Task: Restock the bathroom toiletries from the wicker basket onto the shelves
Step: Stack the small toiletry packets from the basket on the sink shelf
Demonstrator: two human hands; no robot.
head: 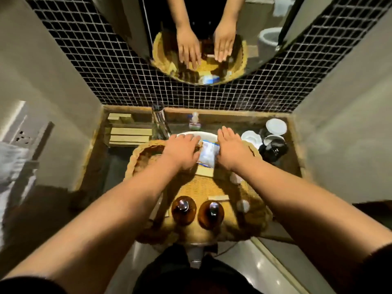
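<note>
A round wicker basket [135, 164] sits on the white sink [197, 135] in front of me. Two amber pump bottles [183, 210] [211, 212] stand at its near edge. Small beige boxes [218, 197], white caps [243, 205] and a white-and-blue packet [209, 154] lie inside. My left hand [182, 150] and my right hand [231, 149] hover flat, palms down, over the basket's far side on either side of the packet. Fingers are straight and hold nothing.
Beige boxes [129, 134] are stacked on the left of the wooden counter [293, 158]. A clear glass bottle [160, 124] and a small clear dispenser [194, 122] stand behind the sink. White and black cups [273, 136] crowd the right. A round mirror [201, 39] hangs on black mosaic tile.
</note>
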